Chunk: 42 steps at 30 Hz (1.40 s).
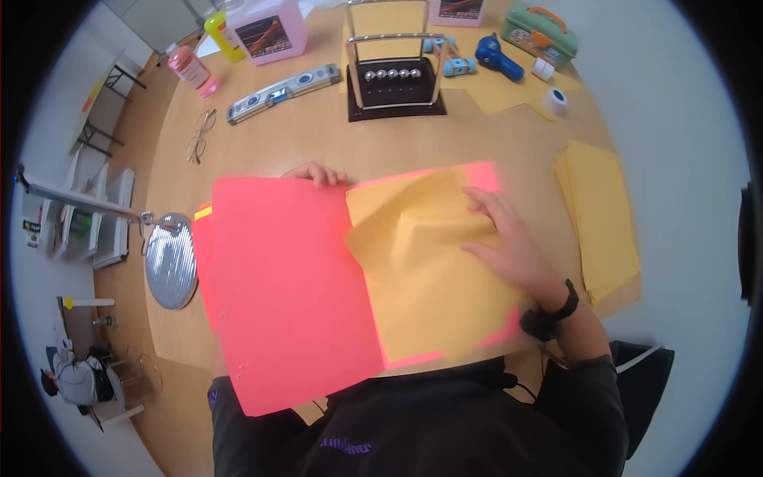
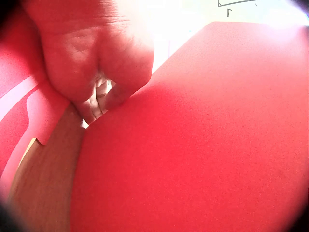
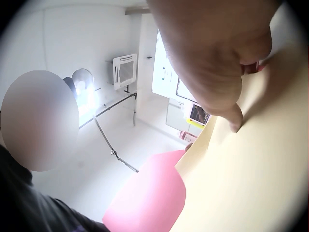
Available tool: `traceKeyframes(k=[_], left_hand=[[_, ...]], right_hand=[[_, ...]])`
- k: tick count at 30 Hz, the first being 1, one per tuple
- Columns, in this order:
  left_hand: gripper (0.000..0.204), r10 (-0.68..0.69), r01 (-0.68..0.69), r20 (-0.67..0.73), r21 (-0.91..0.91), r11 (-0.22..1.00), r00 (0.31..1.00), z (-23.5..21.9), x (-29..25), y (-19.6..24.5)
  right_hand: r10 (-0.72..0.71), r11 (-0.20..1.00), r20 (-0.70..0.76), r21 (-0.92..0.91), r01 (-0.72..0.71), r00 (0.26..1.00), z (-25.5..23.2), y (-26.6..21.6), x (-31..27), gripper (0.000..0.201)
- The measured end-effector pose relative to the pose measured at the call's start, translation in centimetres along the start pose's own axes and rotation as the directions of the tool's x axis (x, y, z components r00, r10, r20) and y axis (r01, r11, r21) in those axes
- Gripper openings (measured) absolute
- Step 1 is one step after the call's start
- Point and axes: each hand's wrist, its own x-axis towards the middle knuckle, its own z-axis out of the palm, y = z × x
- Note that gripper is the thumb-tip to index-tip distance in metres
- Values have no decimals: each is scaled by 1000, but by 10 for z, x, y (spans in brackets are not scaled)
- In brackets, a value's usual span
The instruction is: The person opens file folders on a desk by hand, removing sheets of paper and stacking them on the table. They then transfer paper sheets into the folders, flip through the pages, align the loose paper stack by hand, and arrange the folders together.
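A pink-red folder (image 1: 294, 278) lies spread out, its left cover tilted up toward me. My left hand (image 1: 316, 173) grips the top edge of that cover, with fingertips showing over it; in the left wrist view the palm is behind the red cover (image 2: 193, 145). On the folder's right half rests a yellow paper sheet (image 1: 421, 270), creased and bulging, its left edge raised. My right hand (image 1: 509, 238) touches the sheet's right side with thumb and fingers spread. From the right wrist, the thumb (image 3: 234, 121) presses on the yellow paper (image 3: 251, 164).
Beneath the left cover, more red folders (image 1: 204, 246) show. Yellow sheets (image 1: 600, 222) are stacked at right. Behind stand a Newton's cradle (image 1: 393, 87), a spirit level (image 1: 284, 93), glasses (image 1: 202, 135), bottles and a green box (image 1: 540, 36). A round lamp head (image 1: 171, 262) is at left.
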Motion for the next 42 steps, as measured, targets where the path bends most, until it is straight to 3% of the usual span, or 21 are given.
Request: traceKeyframes(k=[4, 6, 8, 9, 11, 15, 17, 19, 21, 22, 24, 28, 30, 31, 33, 34, 36, 38, 40, 41, 42], left_hand=[[17, 22, -22, -36, 3, 1000, 999, -2, -1, 1], [17, -1, 2, -54, 14, 1000, 999, -8, -2, 1], [15, 24, -25, 92, 18, 1000, 995, -17, 5, -2], [15, 30, -31, 90, 15, 999, 996, -14, 4, -1], [13, -69, 76, 108, -54, 996, 992, -4, 6, 7], [13, -75, 81, 61, -111, 991, 995, -1, 2, 7], [14, -159, 167, 79, -121, 979, 984, -13, 1, 9], [14, -145, 153, 71, -126, 980, 987, -9, 1, 8], [14, -131, 139, 67, -139, 981, 989, -8, 0, 5], [15, -118, 130, 83, -151, 980, 989, -11, 1, 2], [16, -94, 108, 91, -164, 981, 991, -16, 2, -3], [20, -51, 65, 117, -119, 991, 992, -24, 0, -4], [21, -43, 53, 122, -81, 995, 992, -27, 1, -6], [20, -14, 30, 138, -109, 994, 990, -29, 3, -9], [20, 22, -7, 136, -114, 993, 990, -37, 6, -23], [19, 109, -87, 104, -200, 976, 989, -42, 9, -35], [19, 198, -185, 30, -251, 950, 980, -40, 8, -41], [25, 276, -273, 52, -54, 961, 960, -36, 10, -36], [29, 245, -245, 21, -10, 969, 969, -32, 2, -35], [35, 220, -221, 16, 11, 975, 975, -31, 2, -35], [35, 208, -208, 4, 37, 977, 978, -29, 3, -33]], right_hand=[[22, 988, -159, 152, 3, 987, 10, 5, 0, 74], [172, 889, -208, 454, -61, 963, 13, 4, 1, 69], [198, 835, -168, 544, -76, 966, 7, 8, 2, 63], [223, 772, -133, 628, -92, 966, 1, 12, 2, 58], [254, 796, -167, 595, -108, 953, -15, 21, 3, 51], [337, 814, -300, 570, -116, 892, -75, 55, -6, 37], [356, 823, -288, 548, -151, 889, -106, 53, -13, 33], [382, 827, -278, 530, -191, 881, -138, 71, -25, 30], [471, 820, -136, 432, -376, 872, -180, 108, -42, 23], [470, 823, -138, 425, -377, 872, -199, 120, -53, 23], [396, 918, -243, 111, -381, 885, -236, 144, -69, 21], [399, 917, -288, 139, -374, 870, -281, 216, -92, 21], [591, 697, -322, -259, -669, 740, -280, 227, -94, 27], [587, 704, -318, -255, -663, 745, -277, 233, -98, 27], [633, 512, -384, -444, -735, 672, -250, 206, -91, 43], [623, 539, -363, -444, -716, 693, -232, 196, -89, 43], [217, 355, -523, -744, -566, 824, -193, 174, -86, 55], [217, 457, -480, -719, -523, 850, -153, 112, -63, 58], [-24, 699, -269, -693, -176, 963, -112, 64, -53, 58], [-24, 718, -268, -675, -170, 963, -96, 45, -48, 58], [-46, 770, -61, -638, -4, 997, -80, 28, -41, 59]])
